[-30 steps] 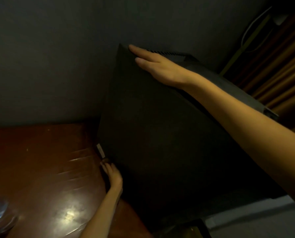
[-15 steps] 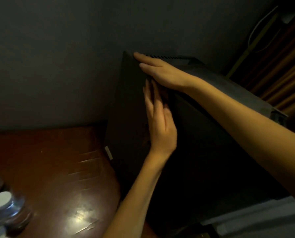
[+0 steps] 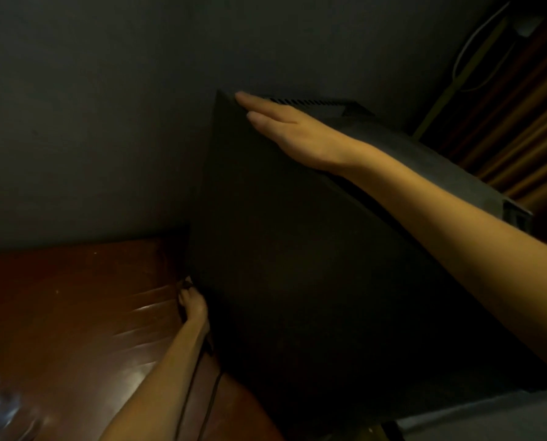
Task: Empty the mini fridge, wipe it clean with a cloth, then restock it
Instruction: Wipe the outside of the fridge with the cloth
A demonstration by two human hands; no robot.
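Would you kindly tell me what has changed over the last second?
The left hand rose beside the right hand on the mini fridge, then dropped back to its lower corner. The right hand stayed flat on top.

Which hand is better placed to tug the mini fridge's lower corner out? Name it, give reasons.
Left. The left hand sits low at the mini fridge's lower corner beside the wooden tabletop. The right hand lies flat on its top, better suited to steadying.
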